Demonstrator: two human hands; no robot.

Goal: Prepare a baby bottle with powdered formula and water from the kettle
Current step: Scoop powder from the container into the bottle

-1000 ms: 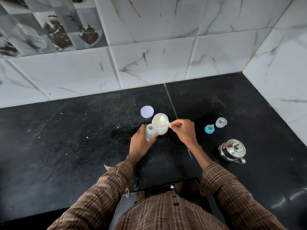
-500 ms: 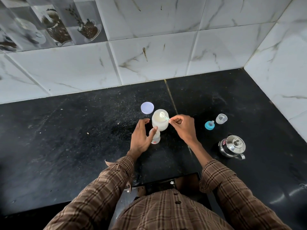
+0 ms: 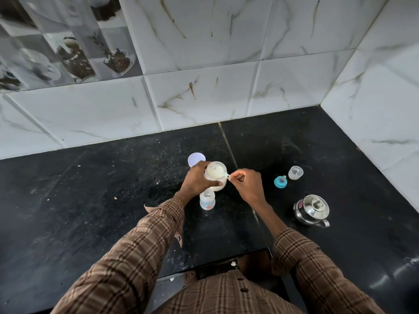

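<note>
A white formula jar [image 3: 218, 177] full of pale powder stands open on the black counter [image 3: 90, 211]. My left hand [image 3: 196, 180] grips the jar from its left side. My right hand [image 3: 248, 184] pinches the handle of a small scoop [image 3: 223, 172] whose bowl is inside the jar's mouth. The open baby bottle [image 3: 207, 200] stands upright just in front of the jar, untouched. Its blue teat ring [image 3: 280, 181] and clear cap [image 3: 295, 172] lie to the right. A steel kettle [image 3: 311, 209] with its lid on sits at the right.
The jar's round white lid [image 3: 195, 159] lies behind the jar, partly hidden by my left hand. Marble-tiled walls close off the back and the right side. The counter's front edge has a notch right in front of my body.
My left hand let go of the baby bottle, which now stands on the counter, and moved up to grip the formula jar. My right hand still holds the scoop in the jar.
</note>
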